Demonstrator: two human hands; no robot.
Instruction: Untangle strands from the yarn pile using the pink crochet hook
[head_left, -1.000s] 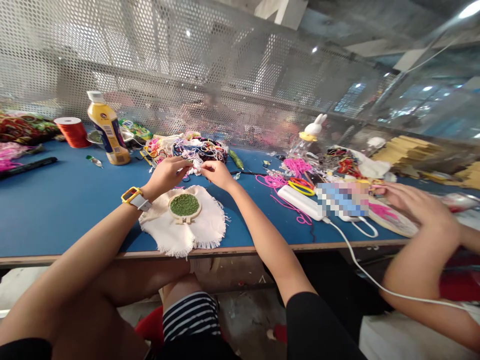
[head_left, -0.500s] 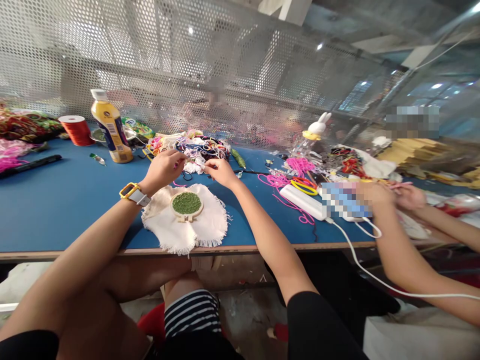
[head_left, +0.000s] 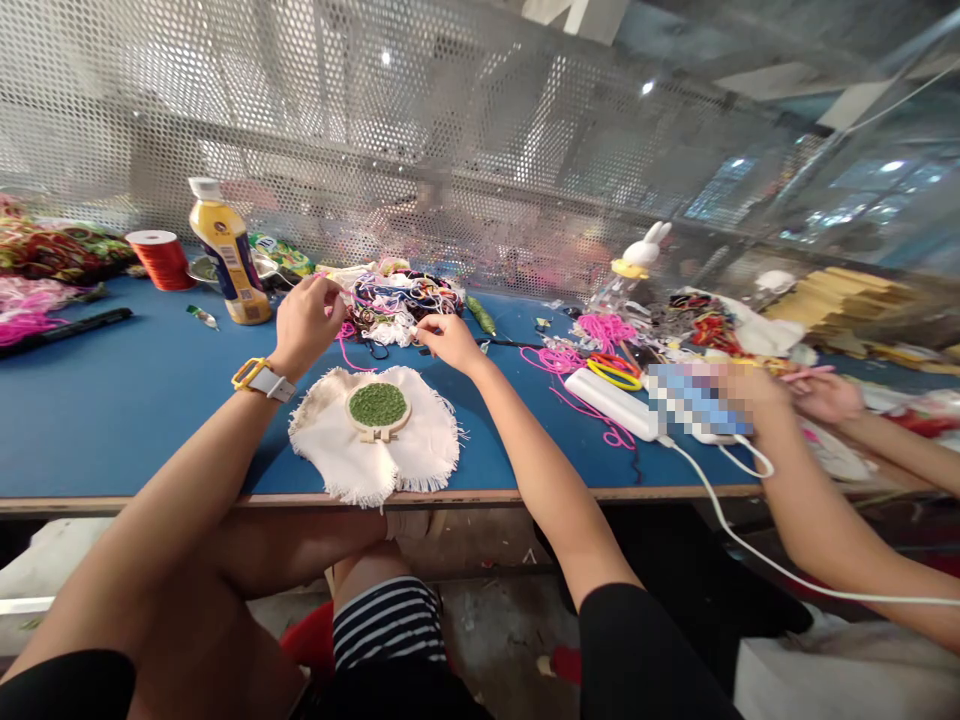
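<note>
Left hand [head_left: 304,318] raised, fingers pinched on pink thread [head_left: 346,345] drawn from tangled thread pile [head_left: 401,298]. Right hand [head_left: 448,340] pinches strand at pile edge. Hoop [head_left: 378,408] on cloth [head_left: 375,445] filled green; pink stitching looks not yet begun.

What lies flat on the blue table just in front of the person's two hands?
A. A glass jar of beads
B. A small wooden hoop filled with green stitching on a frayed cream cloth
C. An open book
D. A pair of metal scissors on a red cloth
B: the small wooden hoop filled with green stitching sits on the frayed cream cloth at the blue table edge, nearer the viewer than the left hand and right hand.
</note>
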